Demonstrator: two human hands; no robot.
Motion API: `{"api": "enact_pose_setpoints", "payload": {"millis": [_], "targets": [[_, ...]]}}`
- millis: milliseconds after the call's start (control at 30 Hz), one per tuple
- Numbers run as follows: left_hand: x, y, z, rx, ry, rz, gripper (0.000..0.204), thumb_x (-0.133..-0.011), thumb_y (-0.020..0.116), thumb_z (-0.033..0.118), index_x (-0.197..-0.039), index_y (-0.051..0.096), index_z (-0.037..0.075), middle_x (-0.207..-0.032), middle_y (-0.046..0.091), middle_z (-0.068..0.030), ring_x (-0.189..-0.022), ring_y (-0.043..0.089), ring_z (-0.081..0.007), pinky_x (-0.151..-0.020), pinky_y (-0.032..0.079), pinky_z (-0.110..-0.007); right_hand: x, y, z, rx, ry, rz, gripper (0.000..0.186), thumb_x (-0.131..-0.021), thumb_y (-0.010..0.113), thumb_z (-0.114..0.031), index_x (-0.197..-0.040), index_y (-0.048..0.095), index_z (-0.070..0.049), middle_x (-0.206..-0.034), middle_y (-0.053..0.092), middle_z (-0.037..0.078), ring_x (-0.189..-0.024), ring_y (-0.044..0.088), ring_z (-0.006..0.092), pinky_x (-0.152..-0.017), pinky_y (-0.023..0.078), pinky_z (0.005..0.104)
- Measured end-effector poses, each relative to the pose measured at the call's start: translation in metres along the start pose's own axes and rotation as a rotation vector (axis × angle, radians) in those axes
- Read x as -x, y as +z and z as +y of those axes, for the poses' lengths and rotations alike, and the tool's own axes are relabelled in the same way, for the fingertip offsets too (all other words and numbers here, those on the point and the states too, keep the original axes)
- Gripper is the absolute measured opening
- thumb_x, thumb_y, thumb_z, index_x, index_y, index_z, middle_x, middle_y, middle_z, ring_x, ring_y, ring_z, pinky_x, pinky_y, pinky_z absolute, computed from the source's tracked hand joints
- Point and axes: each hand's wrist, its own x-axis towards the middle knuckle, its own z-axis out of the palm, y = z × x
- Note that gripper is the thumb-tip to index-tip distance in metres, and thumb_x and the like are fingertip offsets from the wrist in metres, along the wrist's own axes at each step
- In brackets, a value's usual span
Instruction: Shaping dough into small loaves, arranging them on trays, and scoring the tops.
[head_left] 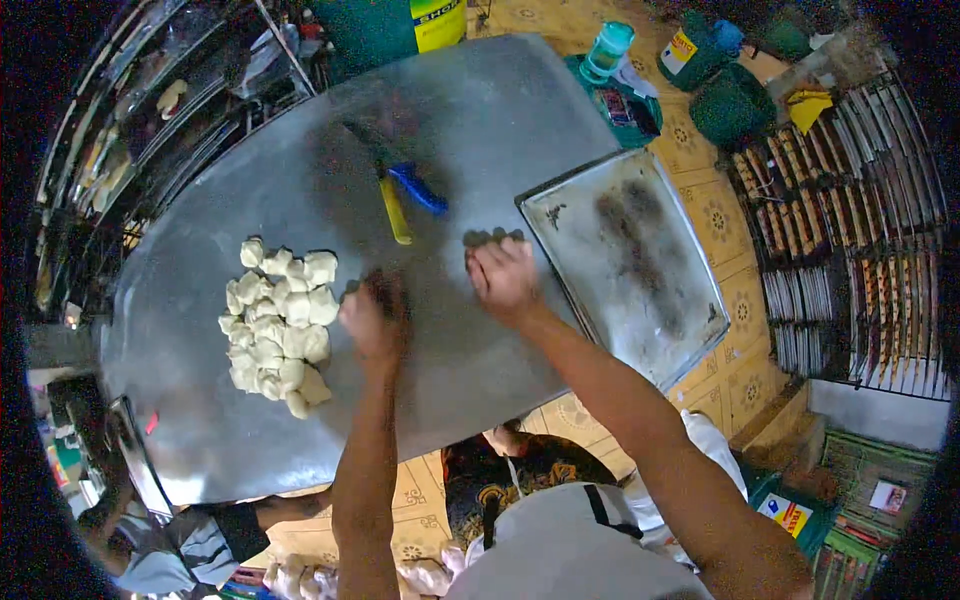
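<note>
On the metal table point(440, 340), a cluster of pale dough pieces point(270, 325) lies at the left. Just to the right of it is my left hand point(372, 315), curled down against the tabletop and slightly blurred. My right hand point(503, 272) rests closed on the table near the tray's left edge, fingers bent under. Whatever either palm covers is hidden. Beyond my hands lie a knife with a yellow handle point(393, 208) and a blue-handled tool point(418, 188), side by side.
A stained metal baking tray point(575, 290) sits at the table's right edge. Past the far right corner stands a green stool point(635, 135) bearing a clear teal container point(608, 52). Racks of trays point(850, 240) line the right. Another person point(190, 550) is at the lower left.
</note>
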Motion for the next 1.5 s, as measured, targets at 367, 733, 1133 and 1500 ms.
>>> {"api": "enact_pose_setpoints", "payload": {"millis": [367,733,1133,1500], "targets": [[0.001,0.031,-0.047,-0.200,0.187,0.158,0.046,-0.095,0.071,0.034,-0.133,0.065,0.008,-0.108,0.070,-0.0244,-0.105,0.064,-0.0446,-0.097,0.049,-0.054,-0.031,0.003,-0.018,-0.036,-0.090,0.064,0.023,-0.087,0.072,-0.020,-0.108,0.072,-0.011,-0.099,0.071,0.010,-0.095,0.064,0.0338,-0.083,0.049,0.0498],[-0.003,0.046,-0.044,-0.095,0.214,-0.067,0.048,-0.093,0.073,0.037,-0.133,0.065,0.011,-0.115,0.071,-0.0178,-0.111,0.063,-0.0438,-0.100,0.043,-0.063,-0.015,0.010,-0.015,0.021,0.002,-0.032,0.027,-0.086,0.072,-0.020,-0.111,0.070,-0.013,-0.105,0.066,0.010,-0.101,0.060,0.0341,-0.088,0.046,0.0515],[-0.005,0.038,-0.051,-0.120,0.227,-0.317,0.054,-0.089,0.075,0.036,-0.133,0.064,0.008,-0.121,0.070,-0.0156,-0.120,0.059,-0.0416,-0.104,0.041,-0.064,-0.022,0.024,-0.030,0.107,0.201,-0.085,0.031,-0.091,0.070,-0.028,-0.117,0.068,-0.012,-0.119,0.061,0.017,-0.115,0.056,0.0421,-0.096,0.043,0.0597],[0.020,0.024,-0.032,-0.231,0.612,0.017,0.050,-0.092,0.068,0.023,-0.138,0.061,0.004,-0.119,0.069,-0.0200,-0.119,0.058,-0.0464,-0.111,0.037,-0.063,0.006,-0.005,-0.025,-0.167,0.199,0.041,0.031,-0.093,0.067,-0.020,-0.121,0.066,-0.005,-0.111,0.064,0.016,-0.112,0.060,0.0394,-0.094,0.049,0.0513]]}}
